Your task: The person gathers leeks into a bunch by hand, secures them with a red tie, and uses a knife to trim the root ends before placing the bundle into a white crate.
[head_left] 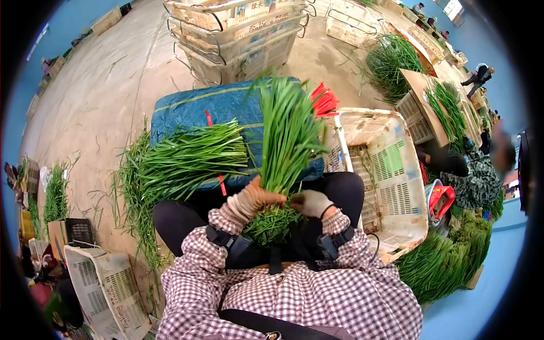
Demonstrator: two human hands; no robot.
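My left hand (252,198), in a worn glove, is wrapped round the lower stems of an upright bunch of garlic chives (289,136). The leaves fan out upward, away from me. At the right side of that bunch's base is my right hand (311,203), gloved with bare fingertips. Its fingers are curled in a pinch against the stems; what is between them is hidden. Loose chive pieces (275,224) are heaped in my lap below both hands. To the left, a pile of chives (192,156) lies sideways on a blue covered block (175,110), with red strips (222,184) under it.
Red ties (324,101) sit at the block's right corner. A white crate (396,221) stands at my right, and stacked crates (243,56) rise ahead. Cut greens (447,260) lie at lower right. Another crate (107,289) is at lower left. A person (476,175) sits at right.
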